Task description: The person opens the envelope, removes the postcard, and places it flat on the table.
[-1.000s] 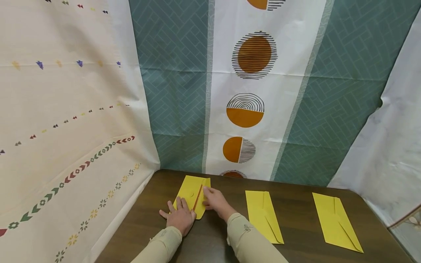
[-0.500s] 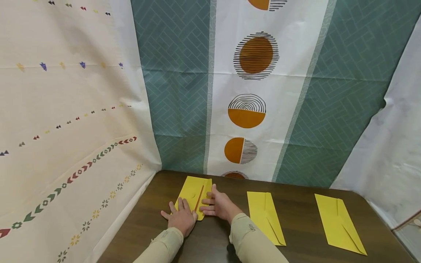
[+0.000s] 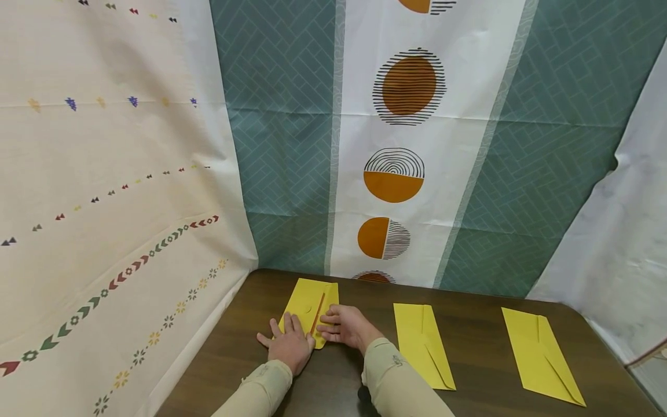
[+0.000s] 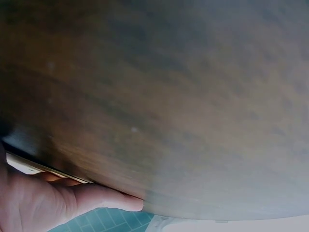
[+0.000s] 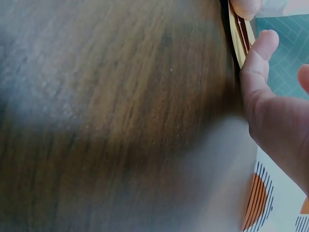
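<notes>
A yellow envelope [image 3: 308, 294] lies on the table at the left, its long flap along the right side. Between body and flap shows a narrow red strip [image 3: 321, 304]. My left hand [image 3: 289, 348] rests with spread fingers on the envelope's near left part; its thumb sits close to the strip. My right hand [image 3: 352, 327] is at the flap, fingers loosely bent and overlapping it. In the right wrist view, the envelope's edge [image 5: 235, 36] shows a dark red layer between yellow ones. The left wrist view shows mostly table, with my left hand's thumb [image 4: 108, 198] low down.
Two more yellow envelopes lie on the dark wooden table [image 3: 479, 353]: one in the middle [image 3: 411, 330], another at the right [image 3: 534, 344]. A patterned curtain [image 3: 385, 243] hangs along the table's back edge, and a cream cloth [image 3: 156, 243] hangs at the left.
My right hand was pinching at the flap one second ago; it has since loosened, with its fingers spreading and then bending slightly. The left hand has stayed on the envelope.
</notes>
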Demonstrator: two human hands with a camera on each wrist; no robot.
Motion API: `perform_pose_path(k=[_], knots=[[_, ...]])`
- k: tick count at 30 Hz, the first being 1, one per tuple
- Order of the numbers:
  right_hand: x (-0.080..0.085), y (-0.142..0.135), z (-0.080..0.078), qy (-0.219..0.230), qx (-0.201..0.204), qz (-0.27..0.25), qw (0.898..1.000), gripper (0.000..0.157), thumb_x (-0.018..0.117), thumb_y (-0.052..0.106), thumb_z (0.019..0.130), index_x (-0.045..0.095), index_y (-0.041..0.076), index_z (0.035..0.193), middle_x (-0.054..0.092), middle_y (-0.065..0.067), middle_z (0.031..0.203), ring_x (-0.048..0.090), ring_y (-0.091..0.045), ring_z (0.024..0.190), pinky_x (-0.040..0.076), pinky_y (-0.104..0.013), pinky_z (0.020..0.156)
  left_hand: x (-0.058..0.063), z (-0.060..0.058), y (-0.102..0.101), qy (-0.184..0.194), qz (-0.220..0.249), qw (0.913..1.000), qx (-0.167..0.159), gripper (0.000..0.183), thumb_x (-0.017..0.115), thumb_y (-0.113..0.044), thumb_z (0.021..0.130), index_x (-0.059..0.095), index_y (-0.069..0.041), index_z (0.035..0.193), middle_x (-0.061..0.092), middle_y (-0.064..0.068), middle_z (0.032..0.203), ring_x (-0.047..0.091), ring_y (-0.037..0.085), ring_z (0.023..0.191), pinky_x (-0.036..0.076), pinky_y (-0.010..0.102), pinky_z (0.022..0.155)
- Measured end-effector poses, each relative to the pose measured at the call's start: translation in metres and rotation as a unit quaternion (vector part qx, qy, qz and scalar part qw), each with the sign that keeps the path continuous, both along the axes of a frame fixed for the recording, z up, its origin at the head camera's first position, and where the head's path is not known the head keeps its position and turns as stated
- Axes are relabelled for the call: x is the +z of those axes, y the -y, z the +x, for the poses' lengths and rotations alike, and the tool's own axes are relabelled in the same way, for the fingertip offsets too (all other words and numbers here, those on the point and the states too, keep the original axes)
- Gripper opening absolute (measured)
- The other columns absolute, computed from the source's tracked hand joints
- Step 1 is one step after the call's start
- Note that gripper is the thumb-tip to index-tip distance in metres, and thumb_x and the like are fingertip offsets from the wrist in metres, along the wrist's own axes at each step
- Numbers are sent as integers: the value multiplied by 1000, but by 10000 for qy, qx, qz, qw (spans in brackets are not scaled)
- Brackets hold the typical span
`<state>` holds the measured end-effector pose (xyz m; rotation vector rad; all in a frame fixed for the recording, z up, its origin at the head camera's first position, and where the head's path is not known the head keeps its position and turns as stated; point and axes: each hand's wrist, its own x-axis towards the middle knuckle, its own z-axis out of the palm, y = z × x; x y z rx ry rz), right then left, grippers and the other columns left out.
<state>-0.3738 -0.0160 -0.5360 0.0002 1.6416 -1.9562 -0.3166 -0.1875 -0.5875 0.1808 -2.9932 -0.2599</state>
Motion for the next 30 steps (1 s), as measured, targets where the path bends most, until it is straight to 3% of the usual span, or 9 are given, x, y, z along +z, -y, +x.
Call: perform_pose_path(k=[12, 19, 23, 30], knots=[[-3, 3, -2, 229, 22, -241, 9994, 65, 51, 13, 106, 28, -6, 164, 66, -26, 142, 76, -29, 103, 64, -33, 79, 2, 1, 0, 20, -29, 10000, -4, 69, 45, -41, 107, 45, 8, 156, 46, 29, 163, 36, 66, 149, 20, 96, 104], [-7, 5, -1, -22, 179, -146, 9997, 66, 54, 11, 110, 25, -2, 168, 71, -18, 137, 67, -13, 83, 58, -27, 74, 4, 2, -1, -58, 96, 9999, -27, 68, 44, -39, 107, 46, 9, 155, 48, 30, 162, 36, 67, 148, 20, 96, 104], [-11, 8, -3, -198, 277, 1, 9994, 67, 61, 12, 108, 32, -3, 166, 77, -9, 120, 63, -8, 76, 56, -24, 71, 4, 3, 0, -178, 86, 9998, -23, 67, 44, -38, 107, 47, 9, 155, 49, 30, 161, 37, 67, 147, 21, 96, 103], [-16, 16, -1, -329, 390, 190, 9985, 49, 62, 12, 108, 54, -2, 154, 72, -2, 101, 63, -9, 76, 55, -22, 69, 3, 2, 0, -185, 81, 9998, 7, 69, 45, -39, 105, 47, 8, 155, 50, 29, 161, 38, 66, 147, 21, 96, 104]])
